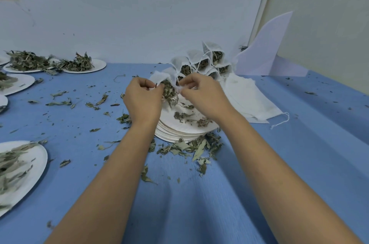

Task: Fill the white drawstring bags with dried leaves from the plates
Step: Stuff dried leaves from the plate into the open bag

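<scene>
Fingers (152, 86) of left hand (142, 100), right hand (203, 96) on opposite edges of bag (158, 77)

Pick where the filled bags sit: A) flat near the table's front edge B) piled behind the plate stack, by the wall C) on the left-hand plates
B: the filled bags heap behind the plate stack by the wall; the left hand and right hand pinch another bag in front.

The left edge cuts off several plates (38, 163), and the hands (142, 100) (201, 94) hide the mouth of the bag (158, 77).
</scene>
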{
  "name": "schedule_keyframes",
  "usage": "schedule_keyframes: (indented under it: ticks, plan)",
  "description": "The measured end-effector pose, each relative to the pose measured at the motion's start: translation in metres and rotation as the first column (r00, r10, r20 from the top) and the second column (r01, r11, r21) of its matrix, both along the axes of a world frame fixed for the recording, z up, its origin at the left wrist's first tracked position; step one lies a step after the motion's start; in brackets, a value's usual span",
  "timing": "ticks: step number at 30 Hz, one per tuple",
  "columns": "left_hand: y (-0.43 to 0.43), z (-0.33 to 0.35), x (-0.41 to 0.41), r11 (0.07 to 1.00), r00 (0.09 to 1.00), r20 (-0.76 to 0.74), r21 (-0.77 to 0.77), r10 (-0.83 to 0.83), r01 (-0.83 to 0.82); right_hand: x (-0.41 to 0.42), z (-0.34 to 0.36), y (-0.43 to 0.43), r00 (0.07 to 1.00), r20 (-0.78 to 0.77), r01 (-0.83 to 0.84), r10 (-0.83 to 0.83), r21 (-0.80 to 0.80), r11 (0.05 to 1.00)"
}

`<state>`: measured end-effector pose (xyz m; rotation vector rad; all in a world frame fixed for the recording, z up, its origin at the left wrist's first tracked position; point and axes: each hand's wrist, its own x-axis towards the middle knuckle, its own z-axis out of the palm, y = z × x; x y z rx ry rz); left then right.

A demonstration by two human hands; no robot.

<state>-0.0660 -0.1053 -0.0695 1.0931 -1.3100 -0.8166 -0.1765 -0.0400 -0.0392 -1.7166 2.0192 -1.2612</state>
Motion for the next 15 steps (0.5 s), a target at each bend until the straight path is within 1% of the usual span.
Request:
schedule_keyframes:
  ticks: [2,3,4,6,7,8,9,13,15]
  plan:
    - [-0.001,0.001,0.000,0.998,0.997,-0.071,0.052,-0.037,0.040,-0.014,0.009,0.005,0.988,-0.148,0.067,-0.049,0.116,0.991]
    - [-0.001,0.002,-0.001,0.996,0.993,-0.103,0.069,-0.056,0.063,-0.022,0.013,0.009,0.979,-0.202,0.080,-0.035,0.220,0.972]
    - [-0.001,0.003,-0.001,0.993,0.989,-0.131,0.080,-0.072,0.083,-0.030,0.017,0.012,0.974,-0.227,0.073,0.010,0.355,0.932]
    - [0.000,0.004,-0.001,0.989,0.980,-0.171,0.092,-0.102,0.119,-0.038,0.020,0.017,0.970,-0.218,0.053,0.106,0.618,0.784]
    - [0.000,0.005,-0.001,0.986,0.976,-0.185,0.094,-0.119,0.138,-0.040,0.019,0.018,0.971,-0.203,0.049,0.128,0.690,0.722]
    - [0.000,0.005,-0.001,0.983,0.971,-0.196,0.094,-0.136,0.157,-0.040,0.018,0.017,0.975,-0.182,0.041,0.129,0.715,0.698]
    - [0.000,0.005,-0.001,0.980,0.967,-0.204,0.095,-0.150,0.172,-0.041,0.016,0.016,0.981,-0.157,0.030,0.116,0.705,0.708]
    - [0.000,0.006,0.001,0.977,0.961,-0.229,0.105,-0.157,0.184,-0.036,0.003,0.004,0.995,-0.055,-0.040,0.086,0.566,0.823]
    - [-0.001,0.006,0.001,0.978,0.960,-0.239,0.109,-0.149,0.179,-0.029,-0.007,-0.002,0.999,-0.009,-0.038,0.048,0.453,0.891]
